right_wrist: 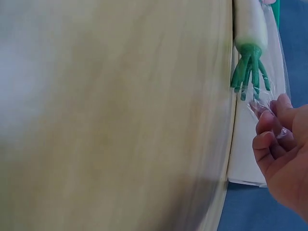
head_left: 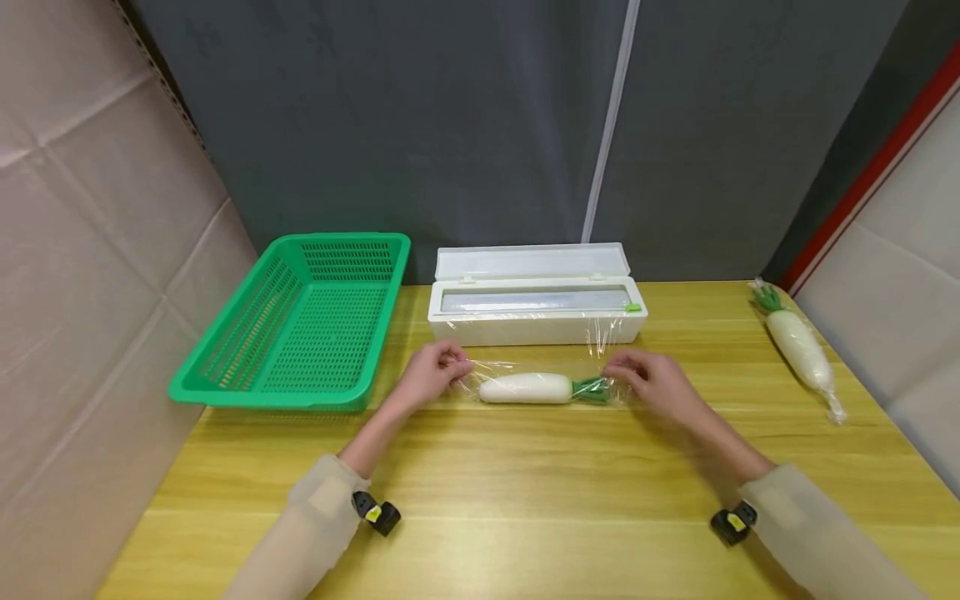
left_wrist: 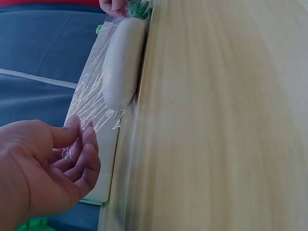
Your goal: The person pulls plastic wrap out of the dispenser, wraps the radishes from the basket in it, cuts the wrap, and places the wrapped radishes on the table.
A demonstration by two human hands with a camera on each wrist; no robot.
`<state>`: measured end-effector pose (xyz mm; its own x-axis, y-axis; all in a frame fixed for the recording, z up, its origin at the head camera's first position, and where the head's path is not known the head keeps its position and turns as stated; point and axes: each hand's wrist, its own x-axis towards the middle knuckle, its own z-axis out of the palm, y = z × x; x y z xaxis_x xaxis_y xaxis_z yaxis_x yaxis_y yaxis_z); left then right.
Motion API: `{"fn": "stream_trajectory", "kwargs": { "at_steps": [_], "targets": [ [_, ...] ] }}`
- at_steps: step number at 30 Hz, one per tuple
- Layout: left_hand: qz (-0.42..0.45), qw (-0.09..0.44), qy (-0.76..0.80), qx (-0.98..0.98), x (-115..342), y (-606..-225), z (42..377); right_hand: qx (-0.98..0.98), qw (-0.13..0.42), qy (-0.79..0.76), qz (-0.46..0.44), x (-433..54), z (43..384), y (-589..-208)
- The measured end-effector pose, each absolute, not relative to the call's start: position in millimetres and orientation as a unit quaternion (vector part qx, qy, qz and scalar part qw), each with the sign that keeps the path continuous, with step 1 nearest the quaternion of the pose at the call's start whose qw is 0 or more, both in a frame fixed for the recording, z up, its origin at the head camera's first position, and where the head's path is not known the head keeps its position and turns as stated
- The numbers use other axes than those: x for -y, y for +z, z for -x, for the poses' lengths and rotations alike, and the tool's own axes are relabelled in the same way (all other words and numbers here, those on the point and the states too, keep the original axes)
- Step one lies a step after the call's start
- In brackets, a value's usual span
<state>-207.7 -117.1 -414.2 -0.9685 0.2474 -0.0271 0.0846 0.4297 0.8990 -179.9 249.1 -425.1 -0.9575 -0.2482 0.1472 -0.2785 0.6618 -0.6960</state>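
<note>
Your left hand (head_left: 437, 371) pinches the clear film (left_wrist: 89, 98) between thumb and curled fingers; your right hand (head_left: 654, 379) pinches the film's other end, beside the leaves. The white radish (head_left: 525, 388) lies in the film between both hands, green leaves toward your right. Just behind it stands the white dispenser box (head_left: 536, 330), lid raised. The green basket (head_left: 322, 333) sits to the left; a second, wrapped radish (head_left: 801, 347) lies well apart, far right on the wooden table (head_left: 525, 500).
</note>
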Motion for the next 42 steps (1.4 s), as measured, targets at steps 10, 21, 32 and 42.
{"fn": "stream_trajectory", "kwargs": {
  "at_steps": [10, 21, 32, 42],
  "targets": [
    [-0.078, 0.078, 0.543, -0.832, 114.6, -420.7, 213.3, 0.904, 0.025, 0.400, -0.151, -249.1, 194.1, -432.1],
    [-0.075, 0.079, 0.527, -0.843, 109.3, -432.5, 217.3, 0.888, -0.005, 0.432, -0.158, -246.2, 199.0, -432.4],
    [-0.085, 0.087, 0.491, -0.862, 111.1, -433.8, 217.1, 0.891, -0.028, 0.413, -0.187, -251.3, 202.4, -433.4],
    [-0.082, 0.106, 0.490, -0.861, 117.2, -435.7, 216.4, 0.899, -0.037, 0.403, -0.166, -246.1, 201.1, -427.8]
  ]
}}
